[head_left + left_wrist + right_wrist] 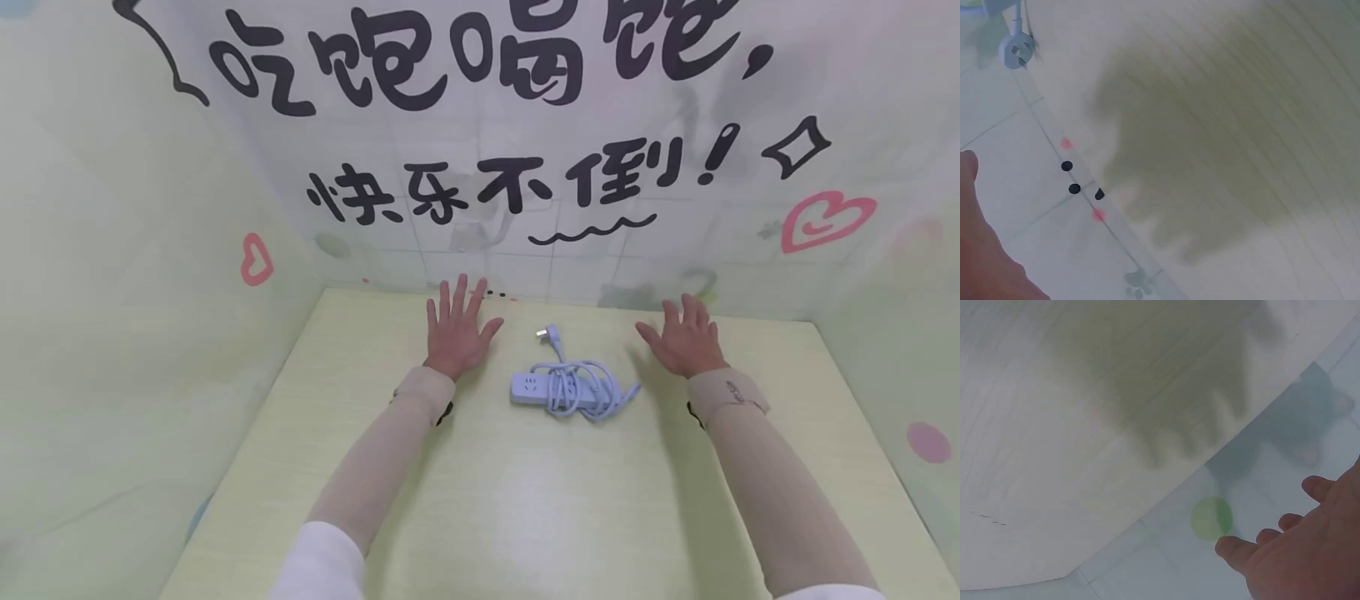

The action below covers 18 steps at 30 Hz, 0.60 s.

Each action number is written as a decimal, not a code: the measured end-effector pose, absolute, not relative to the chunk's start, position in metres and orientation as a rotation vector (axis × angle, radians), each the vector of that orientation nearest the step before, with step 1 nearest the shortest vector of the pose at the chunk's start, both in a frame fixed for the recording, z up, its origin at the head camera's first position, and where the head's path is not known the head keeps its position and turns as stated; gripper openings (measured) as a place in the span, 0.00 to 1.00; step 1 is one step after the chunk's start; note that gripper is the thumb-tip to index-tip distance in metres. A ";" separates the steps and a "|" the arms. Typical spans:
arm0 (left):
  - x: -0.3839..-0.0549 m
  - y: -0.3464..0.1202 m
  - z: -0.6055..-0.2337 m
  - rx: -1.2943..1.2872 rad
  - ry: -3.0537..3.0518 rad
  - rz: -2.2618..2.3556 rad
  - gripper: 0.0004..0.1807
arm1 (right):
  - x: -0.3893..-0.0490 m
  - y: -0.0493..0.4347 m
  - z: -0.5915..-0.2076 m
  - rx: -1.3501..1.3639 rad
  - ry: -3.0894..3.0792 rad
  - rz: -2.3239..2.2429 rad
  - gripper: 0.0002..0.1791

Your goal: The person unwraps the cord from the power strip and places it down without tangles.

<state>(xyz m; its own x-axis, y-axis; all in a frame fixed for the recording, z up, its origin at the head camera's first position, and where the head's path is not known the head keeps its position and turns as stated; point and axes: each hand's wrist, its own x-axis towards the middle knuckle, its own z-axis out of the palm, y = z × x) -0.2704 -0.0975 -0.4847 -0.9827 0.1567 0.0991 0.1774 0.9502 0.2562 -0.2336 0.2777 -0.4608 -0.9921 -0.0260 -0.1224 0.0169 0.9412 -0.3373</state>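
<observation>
- Two sleeved forearms (pixel 378 475), reaching forward, one to each side.
- One pale wood-grain table (pixel 540 492), bearing the items below.
- One pale blue power strip (pixel 528 389), flat on the table between the wrists, touched by neither hand; sockets upward at its left end. Probably best gripped by that bare end, not by the loops.
- One matching cable (pixel 558 392), wound loosely about the strip's middle and right part, a bend jutting past the right end. Loops look apt to slip; one hand steadying the body while the other manages them singly should limit tangles.
- One plug (pixel 552 332), beyond the strip, prongs pointing left. Best kept outside the loops, lest the prongs catch.
- One left hand (pixel 457 335) and one right hand (pixel 684 340), fingers extended, grasping nothing, flanking the plug. An even inward approach would suit.
- One wall (pixel 450 271), black-lettered, near the fingertips; forward room appears scant.
</observation>
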 end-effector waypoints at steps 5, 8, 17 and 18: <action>-0.261 -0.090 -0.474 -0.325 -3.036 -0.417 0.39 | -0.235 0.263 -0.451 -0.062 2.975 -0.561 0.47; -0.255 -0.086 -0.471 -0.385 -3.053 -0.413 0.38 | -0.237 0.253 -0.448 -0.106 2.941 -0.600 0.47; -0.230 -0.071 -0.475 -0.519 -3.128 -0.530 0.40 | -0.231 0.227 -0.454 -0.318 2.800 -0.662 0.46; -0.227 -0.069 -0.476 -0.520 -3.139 -0.569 0.41 | -0.229 0.224 -0.455 -0.339 2.785 -0.673 0.45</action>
<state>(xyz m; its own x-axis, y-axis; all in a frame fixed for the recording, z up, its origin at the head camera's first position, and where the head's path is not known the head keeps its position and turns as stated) -0.2271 -0.0694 -0.4757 -0.9443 0.3277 -0.0311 0.2959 0.8864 0.3560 -0.2286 0.2243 -0.4549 -0.9401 -0.2821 -0.1913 -0.1637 0.8660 -0.4726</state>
